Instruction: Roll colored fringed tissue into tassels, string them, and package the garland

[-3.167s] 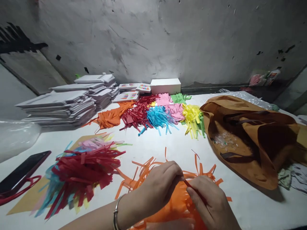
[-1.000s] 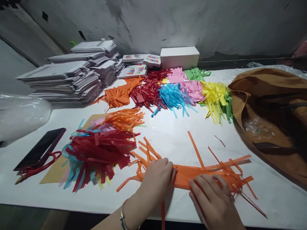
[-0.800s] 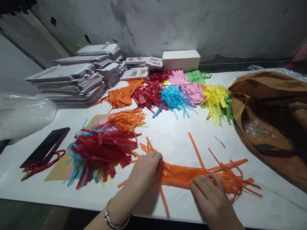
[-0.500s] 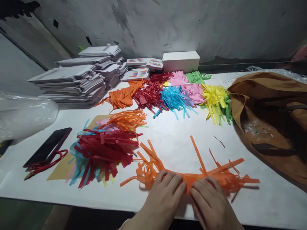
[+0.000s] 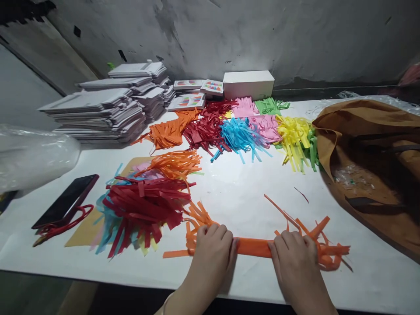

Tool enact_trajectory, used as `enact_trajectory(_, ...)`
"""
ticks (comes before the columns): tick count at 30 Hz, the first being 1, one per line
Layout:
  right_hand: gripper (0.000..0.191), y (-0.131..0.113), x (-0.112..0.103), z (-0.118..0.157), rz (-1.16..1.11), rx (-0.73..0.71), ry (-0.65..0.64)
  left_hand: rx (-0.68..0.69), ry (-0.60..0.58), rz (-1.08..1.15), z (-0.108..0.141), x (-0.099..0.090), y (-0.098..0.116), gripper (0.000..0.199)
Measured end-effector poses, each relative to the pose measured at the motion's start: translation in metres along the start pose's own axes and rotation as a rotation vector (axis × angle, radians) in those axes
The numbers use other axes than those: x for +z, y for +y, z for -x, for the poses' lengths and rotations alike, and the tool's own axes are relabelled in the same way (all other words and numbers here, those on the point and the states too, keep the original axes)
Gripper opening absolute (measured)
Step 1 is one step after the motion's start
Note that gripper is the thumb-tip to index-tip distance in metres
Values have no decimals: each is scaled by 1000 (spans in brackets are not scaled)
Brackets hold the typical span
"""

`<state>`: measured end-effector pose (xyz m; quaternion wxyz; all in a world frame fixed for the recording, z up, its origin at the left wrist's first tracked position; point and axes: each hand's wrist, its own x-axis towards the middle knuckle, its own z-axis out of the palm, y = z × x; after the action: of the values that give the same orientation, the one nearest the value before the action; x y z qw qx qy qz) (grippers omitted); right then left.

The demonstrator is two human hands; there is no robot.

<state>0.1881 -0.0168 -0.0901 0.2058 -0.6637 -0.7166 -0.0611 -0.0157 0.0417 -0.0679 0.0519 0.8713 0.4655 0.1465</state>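
Note:
An orange fringed paper strip (image 5: 254, 247) lies across the front of the white table, its flat middle band showing between my hands. My left hand (image 5: 213, 249) is closed on the band's left part, and loose orange fringe sticks out beyond it. Closed on the right part is my right hand (image 5: 293, 258), with more fringe curling out to its right. Left of my hands sits a pile of fringed paper, dark red (image 5: 147, 201) on top, with orange (image 5: 175, 164) behind and light blue and yellow below.
Stacked white cartons (image 5: 98, 109), a plastic-wrapped roll (image 5: 36, 157) and a phone (image 5: 67, 199) are on the left. Coloured fringe bundles (image 5: 241, 133) and a white box (image 5: 248, 84) line the back. A brown bag (image 5: 377, 175) stands at the right.
My hands have moved apart, the left one to the left and the right one slightly to the right. More of the flat orange band shows between them, and the fringe ends have shifted.

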Motion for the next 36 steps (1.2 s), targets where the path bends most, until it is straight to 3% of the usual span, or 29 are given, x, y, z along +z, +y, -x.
enact_trajectory(2, 32, -2, -3, -4, 77, 24, -30, -19, -17, -71, -7, 4, 0, 27)
enact_trajectory(5, 16, -6, -7, -6, 31, 21, 98, -21, -14, -105, -10, 9, -1, 24)
enact_trajectory(8, 14, -11, -5, -5, -165, -154, 205, -34, -6, -100, -9, 11, -1, 24)
enact_trajectory(11, 23, -15, 2, -4, -246, -320, 136, -46, 36, -23, -8, 4, 1, 18)
enact_trajectory(13, 27, -14, 5, -5, -251, -324, 109, 29, 94, 82, -6, -3, 3, 12)
enact_trajectory(15, 27, -13, 4, -5, -303, -290, 109, 147, 121, 163, -3, -7, 4, 18)
enact_trajectory(19, 21, -17, 1, -7, -350, -268, 78, 274, 83, 196, 3, -2, 4, 19)
enact_trajectory(24, 35, -14, 0, -5, -228, -360, 68, 257, 45, 249, 9, 4, -2, 20)
enact_trajectory(31, 26, 22, -10, 13, -381, -225, 115, 168, 104, 304, 18, -9, -4, 17)
enact_trajectory(36, 22, 20, -6, 8, -202, -80, 61, 6, 95, 223, 14, -6, 5, 18)
